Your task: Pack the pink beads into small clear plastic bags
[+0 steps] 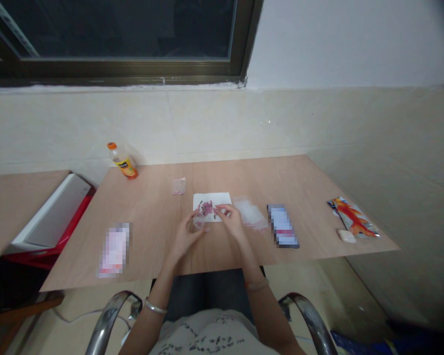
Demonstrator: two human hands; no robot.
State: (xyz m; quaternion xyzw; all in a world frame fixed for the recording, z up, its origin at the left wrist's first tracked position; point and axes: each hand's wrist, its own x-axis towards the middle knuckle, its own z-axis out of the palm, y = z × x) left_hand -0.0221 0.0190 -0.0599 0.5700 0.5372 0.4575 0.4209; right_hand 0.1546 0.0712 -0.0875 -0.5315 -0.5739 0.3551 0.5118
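A white sheet of paper (224, 198) lies in the middle of the table, with a pile of small pink and dark beads (206, 207) on it. My left hand (188, 231) is curled around a small clear plastic bag (199, 221), held at the paper's front left edge. Over the right part of the paper, my right hand (230, 218) has its fingertips pinched together beside the beads. Whatever sits between those fingertips is too small to make out. Just right of the paper are several clear zip bags (250, 213). Behind it lies another small bag (178, 186) with a few beads inside.
A phone (283, 227) lies to the right and a blurred pinkish flat object (114, 250) to the left. An orange-capped juice bottle (124, 162) stands at the back left. At the right edge are a colourful snack packet (355, 217) and a whitish lump (347, 236).
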